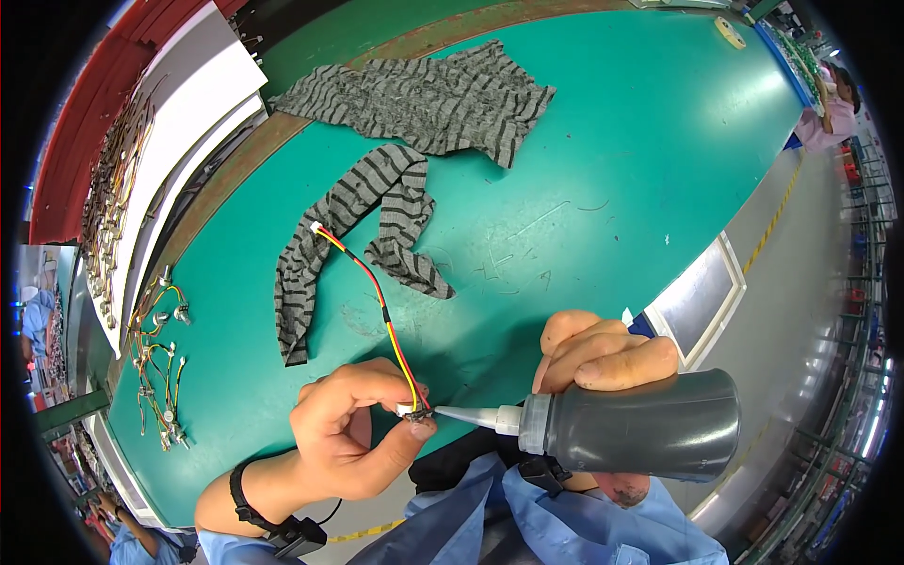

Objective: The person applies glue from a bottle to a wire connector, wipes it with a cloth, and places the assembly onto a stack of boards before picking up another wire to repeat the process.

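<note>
My left hand pinches a small wired component between thumb and forefinger. From it a bundle of red, yellow and black wires rises away from me and ends in a white plug above a striped cloth strip. Wrapped round a dark grey squeeze bottle, my right hand keeps it lying on its side. The bottle's tapered translucent nozzle points left, its tip at the component; whether they touch I cannot tell.
A grey-and-black striped cloth and a striped strip lie on the green table. Several wired parts sit at the left edge, near a white board hung with more. At the far right, a tape roll and another person.
</note>
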The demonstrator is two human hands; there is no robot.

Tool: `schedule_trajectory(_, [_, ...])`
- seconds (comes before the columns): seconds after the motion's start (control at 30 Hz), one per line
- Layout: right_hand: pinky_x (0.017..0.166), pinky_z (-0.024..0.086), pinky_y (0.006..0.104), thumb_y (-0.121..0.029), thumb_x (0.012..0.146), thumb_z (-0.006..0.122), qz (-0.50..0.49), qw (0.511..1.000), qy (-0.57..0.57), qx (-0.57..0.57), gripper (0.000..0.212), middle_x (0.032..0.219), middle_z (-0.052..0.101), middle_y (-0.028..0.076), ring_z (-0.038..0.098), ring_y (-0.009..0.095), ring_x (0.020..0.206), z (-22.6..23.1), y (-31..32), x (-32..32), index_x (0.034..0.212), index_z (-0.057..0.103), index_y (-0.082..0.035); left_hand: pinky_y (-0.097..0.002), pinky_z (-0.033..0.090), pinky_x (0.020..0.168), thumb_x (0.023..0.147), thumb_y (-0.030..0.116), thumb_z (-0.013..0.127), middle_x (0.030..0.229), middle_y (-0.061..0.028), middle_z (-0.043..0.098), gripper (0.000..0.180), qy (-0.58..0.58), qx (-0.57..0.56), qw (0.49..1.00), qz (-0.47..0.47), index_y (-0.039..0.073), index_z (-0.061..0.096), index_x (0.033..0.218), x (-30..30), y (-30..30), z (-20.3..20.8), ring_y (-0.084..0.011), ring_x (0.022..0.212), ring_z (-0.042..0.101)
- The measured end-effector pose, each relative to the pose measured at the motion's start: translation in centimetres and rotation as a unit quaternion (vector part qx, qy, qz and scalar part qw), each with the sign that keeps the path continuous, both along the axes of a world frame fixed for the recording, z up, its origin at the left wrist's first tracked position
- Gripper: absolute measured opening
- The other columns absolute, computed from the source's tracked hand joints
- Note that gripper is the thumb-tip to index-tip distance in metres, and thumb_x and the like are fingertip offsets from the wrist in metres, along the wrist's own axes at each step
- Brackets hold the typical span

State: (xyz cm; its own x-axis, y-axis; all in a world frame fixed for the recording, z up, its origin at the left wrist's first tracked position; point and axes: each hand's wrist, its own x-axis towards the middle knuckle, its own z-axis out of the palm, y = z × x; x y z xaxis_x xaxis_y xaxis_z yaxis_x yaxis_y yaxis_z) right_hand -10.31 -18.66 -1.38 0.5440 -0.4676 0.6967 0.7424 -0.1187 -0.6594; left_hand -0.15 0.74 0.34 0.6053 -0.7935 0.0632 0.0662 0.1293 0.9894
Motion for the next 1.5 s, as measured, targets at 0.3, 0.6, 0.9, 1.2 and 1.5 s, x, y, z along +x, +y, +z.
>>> schedule_trajectory(0.3, [0.049, 0.035, 0.0290, -0.072, 0.069, 0.067, 0.011, 1.000, 0.011, 0.009, 0.081, 0.062, 0.057, 0.012, 0.054, 0.019, 0.049, -0.1, 0.0, 0.0, 0.098, 0.047, 0.001, -0.0272, 0.048, 0.064, 0.074, -0.012, 0.068, 0.088, -0.0143, 0.065, 0.026, 0.000, -0.023, 1.000, -0.014, -0.007, 0.058, 0.098, 0.3, 0.1, -0.1, -0.0173, 0.073, 0.060])
schedule_trajectory(0.6, [0.050, 0.037, 0.0287, -0.075, 0.064, 0.069, 0.017, 0.999, -0.017, 0.024, 0.087, 0.062, 0.055, 0.009, 0.050, 0.017, 0.047, -0.6, 0.3, 0.2, 0.101, 0.046, 0.000, -0.0280, 0.051, 0.066, 0.077, -0.011, 0.067, 0.085, -0.0155, 0.066, 0.023, 0.018, -0.042, 0.998, -0.032, -0.007, 0.058, 0.098, 0.5, 0.2, 0.1, -0.0188, 0.075, 0.063])
schedule_trajectory(0.9, [0.049, 0.032, 0.0308, -0.071, 0.062, 0.072, 0.044, 0.995, -0.046, 0.082, 0.091, 0.067, 0.055, 0.010, 0.049, 0.017, 0.052, -0.5, -0.1, -0.4, 0.105, 0.045, 0.005, -0.0289, 0.050, 0.059, 0.087, -0.002, 0.059, 0.083, -0.0204, 0.061, 0.021, -0.057, -0.026, 0.992, -0.114, 0.000, 0.045, 0.103, 1.0, -0.6, 0.6, -0.0190, 0.069, 0.059])
schedule_trajectory(1.2, [0.052, 0.032, 0.0301, -0.070, 0.064, 0.073, 0.052, 0.998, 0.004, 0.024, 0.087, 0.066, 0.058, 0.010, 0.049, 0.016, 0.049, -0.4, -0.1, -0.1, 0.104, 0.046, 0.001, -0.0284, 0.053, 0.066, 0.079, -0.011, 0.067, 0.086, -0.0163, 0.066, 0.025, -0.004, -0.051, 0.997, -0.056, -0.006, 0.056, 0.101, 0.5, -0.4, 0.2, -0.0189, 0.076, 0.064])
schedule_trajectory(1.5, [0.053, 0.033, 0.0295, -0.068, 0.067, 0.073, 0.054, 0.998, 0.016, 0.010, 0.081, 0.065, 0.059, 0.011, 0.053, 0.017, 0.050, -0.1, -0.6, -0.1, 0.102, 0.046, 0.000, -0.0296, 0.052, 0.062, 0.085, -0.003, 0.062, 0.083, -0.0201, 0.063, 0.023, -0.047, -0.032, 0.994, -0.097, -0.002, 0.048, 0.102, 1.1, -0.5, 0.4, -0.0190, 0.071, 0.061])
